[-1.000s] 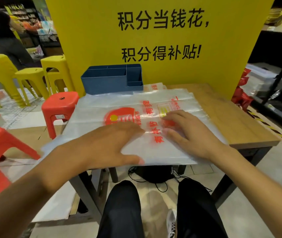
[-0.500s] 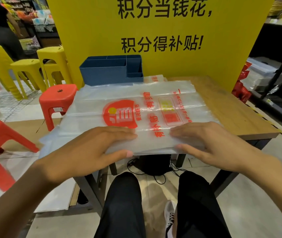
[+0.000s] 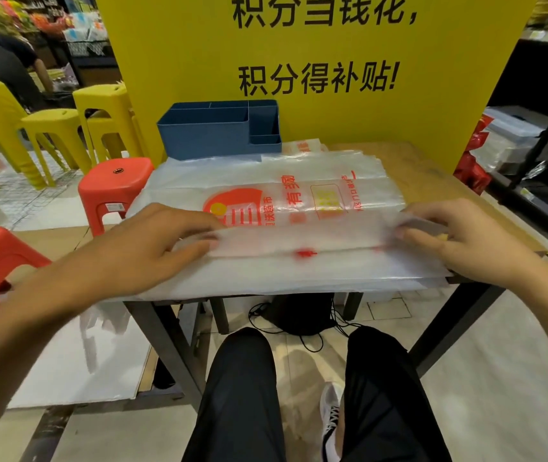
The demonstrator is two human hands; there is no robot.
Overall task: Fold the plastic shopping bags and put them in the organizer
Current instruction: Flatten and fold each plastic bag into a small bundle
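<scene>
Since half a second ago, both hands have slid apart to the bag's ends and lifted its near edge, rolling it away from the body. Left hand [image 3: 152, 248] pinches the raised flap at centre left; right hand [image 3: 459, 241] pinches it at centre right. Hands well apart, each clamped on the plastic.

Top bag [image 3: 299, 208] lies flat on the stack of bags [image 3: 299, 281] covering the wooden table [image 3: 432, 175], mid-frame. Long axis runs left to right across the frame; red print reads sideways; which end holds the handles is hard to tell, probably the left.

Step in hand: first lengthwise fold, near edge carried toward the far edge. Next move likely calls for laying the flap down evenly and pressing the crease flat. Blue organizer [image 3: 219, 131] stands at the table's far edge, upper centre, with no bags visible inside.
</scene>
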